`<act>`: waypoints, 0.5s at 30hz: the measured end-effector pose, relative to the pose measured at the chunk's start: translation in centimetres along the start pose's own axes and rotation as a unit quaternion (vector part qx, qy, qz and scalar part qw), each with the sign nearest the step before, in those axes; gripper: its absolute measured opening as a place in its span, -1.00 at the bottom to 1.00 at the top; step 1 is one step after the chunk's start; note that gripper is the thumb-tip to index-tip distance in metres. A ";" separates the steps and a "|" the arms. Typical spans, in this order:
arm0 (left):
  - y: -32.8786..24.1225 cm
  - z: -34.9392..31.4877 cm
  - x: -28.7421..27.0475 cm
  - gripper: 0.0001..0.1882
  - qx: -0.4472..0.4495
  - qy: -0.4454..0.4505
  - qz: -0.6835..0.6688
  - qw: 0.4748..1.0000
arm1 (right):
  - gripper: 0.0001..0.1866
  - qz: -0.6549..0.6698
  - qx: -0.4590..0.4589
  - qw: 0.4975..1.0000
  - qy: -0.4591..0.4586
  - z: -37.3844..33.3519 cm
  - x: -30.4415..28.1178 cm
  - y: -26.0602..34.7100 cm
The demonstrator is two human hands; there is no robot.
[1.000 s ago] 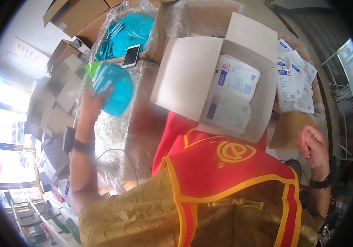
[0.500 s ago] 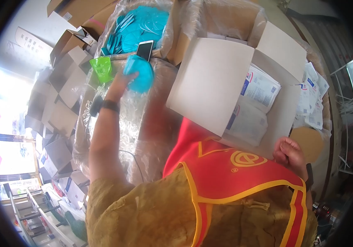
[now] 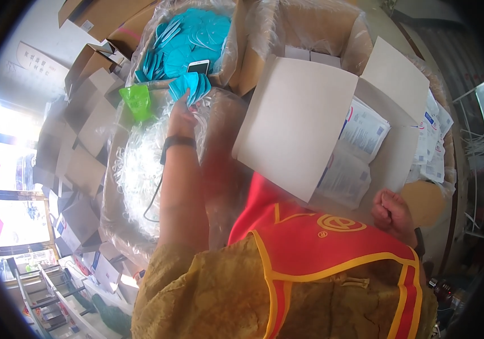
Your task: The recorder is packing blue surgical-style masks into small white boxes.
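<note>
My left hand (image 3: 183,116) reaches forward with its fingers closed on a small fanned stack of teal folded face masks (image 3: 191,87). Just beyond the stack, a white-edged phone (image 3: 198,67) rests at the near edge of a plastic-lined carton (image 3: 235,39) heaped with loose teal masks (image 3: 188,42). Below my left wrist, a second lined box holds a tangle of white, string-like loops (image 3: 143,164). My right hand (image 3: 392,210) is curled into a fist beside an open white carton (image 3: 295,124); no object shows in it. Flat white printed packets (image 3: 363,130) lie inside that carton.
A bright green plastic piece (image 3: 137,103) hangs at the left box's corner. More white packets (image 3: 434,138) fill a lined box at the right. Stacked cartons (image 3: 92,121) line the left side, with a metal ladder (image 3: 55,299) below. A dark cable (image 3: 159,200) crosses the white loops.
My left hand has swung to the right and turned, still holding the teal masks, which now show as a fanned stack. My right fist stays near the white carton.
</note>
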State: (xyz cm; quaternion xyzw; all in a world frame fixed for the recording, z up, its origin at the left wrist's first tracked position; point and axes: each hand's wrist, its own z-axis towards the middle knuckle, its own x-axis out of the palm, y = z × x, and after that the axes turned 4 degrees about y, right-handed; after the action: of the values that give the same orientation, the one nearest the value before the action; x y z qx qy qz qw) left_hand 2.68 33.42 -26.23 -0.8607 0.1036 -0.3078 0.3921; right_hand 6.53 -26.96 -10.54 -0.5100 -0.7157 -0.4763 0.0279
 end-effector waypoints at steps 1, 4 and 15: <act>0.0 0.3 0.2 -0.81 -0.004 -0.042 -0.003 0.999 | -0.83 0.001 -0.001 1.000 0.000 0.0 -0.2 -0.1; 0.1 1.0 0.1 -0.80 0.016 -0.086 -0.009 0.996 | -0.83 0.010 0.004 1.000 -0.005 0.1 -0.5 -0.3; 0.2 1.5 -1.6 -0.85 0.074 -0.062 -0.010 0.995 | -0.82 0.021 0.002 1.000 0.011 0.3 -0.6 -0.3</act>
State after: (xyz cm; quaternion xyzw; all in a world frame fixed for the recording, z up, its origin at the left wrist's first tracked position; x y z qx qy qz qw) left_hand 2.37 34.85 -27.89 -0.8475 0.0478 -0.2648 0.4576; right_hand 6.71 -27.18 -11.21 -0.5197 -0.7055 -0.4796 0.0467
